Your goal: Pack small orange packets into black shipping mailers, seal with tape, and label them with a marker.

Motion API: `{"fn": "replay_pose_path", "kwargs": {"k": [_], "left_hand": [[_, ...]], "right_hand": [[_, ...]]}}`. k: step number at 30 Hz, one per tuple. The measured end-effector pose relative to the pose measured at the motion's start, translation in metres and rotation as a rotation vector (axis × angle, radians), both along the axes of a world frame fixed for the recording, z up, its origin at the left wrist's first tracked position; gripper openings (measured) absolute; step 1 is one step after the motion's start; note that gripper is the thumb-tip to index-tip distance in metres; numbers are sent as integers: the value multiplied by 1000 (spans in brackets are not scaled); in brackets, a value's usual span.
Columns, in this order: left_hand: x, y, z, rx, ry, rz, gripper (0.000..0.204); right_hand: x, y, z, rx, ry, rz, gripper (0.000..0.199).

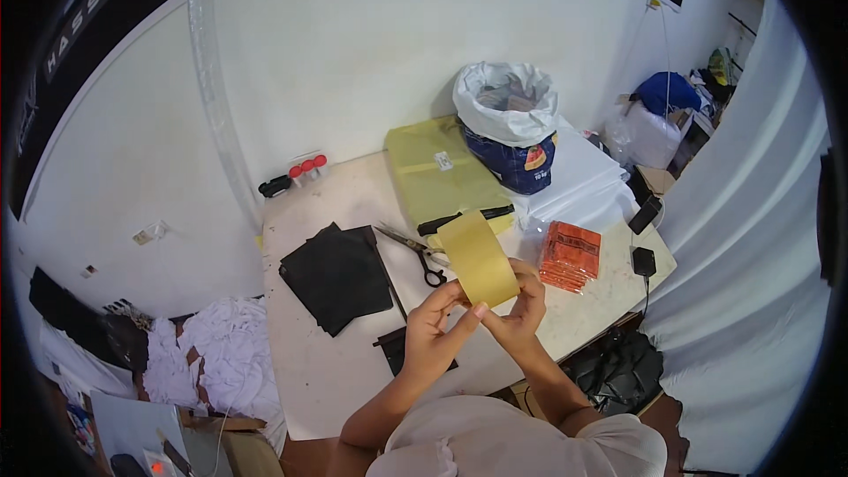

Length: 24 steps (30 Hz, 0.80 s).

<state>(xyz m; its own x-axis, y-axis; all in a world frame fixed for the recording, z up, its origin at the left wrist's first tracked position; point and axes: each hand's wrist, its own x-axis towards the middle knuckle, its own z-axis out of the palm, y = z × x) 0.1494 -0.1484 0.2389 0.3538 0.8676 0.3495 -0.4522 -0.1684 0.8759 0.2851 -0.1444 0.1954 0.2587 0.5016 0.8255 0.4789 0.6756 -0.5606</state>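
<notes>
My left hand and my right hand meet above the table's front part, thumbs together at the lower edge of a wide yellow-tan band. Both hands grip it by that near end, and it tilts up and away from me. It looks like wide tape or stiff paper; whether it is a roll I cannot tell. Just left of it lie scissors with black handles, partly hidden behind it. Black fabric pieces are stacked farther left. A smaller black piece is partly covered by my left hand.
A yellow plastic packet and a blue-white sack stand at the back, with white sheets alongside. Orange packets lie on the right. Red-capped containers sit against the wall. A white curtain hangs on the right.
</notes>
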Motion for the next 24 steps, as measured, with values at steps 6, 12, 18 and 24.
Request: {"fn": "replay_pose_path", "kwargs": {"k": [6,12,18,24], "left_hand": [[-1,-6,8,33,2,-25,38],[-2,-8,16,30,44,-10,42],[3,-6,23,-23,68,-9,40],[3,-4,20,-39,64,-33,35]], "right_hand": [[-12,-12,1,-2,31,-12,52],[-13,-21,3,-68,18,28,60],[-18,-23,2,-58,180,218,63],[-17,-23,-4,21,156,232,63]]}}
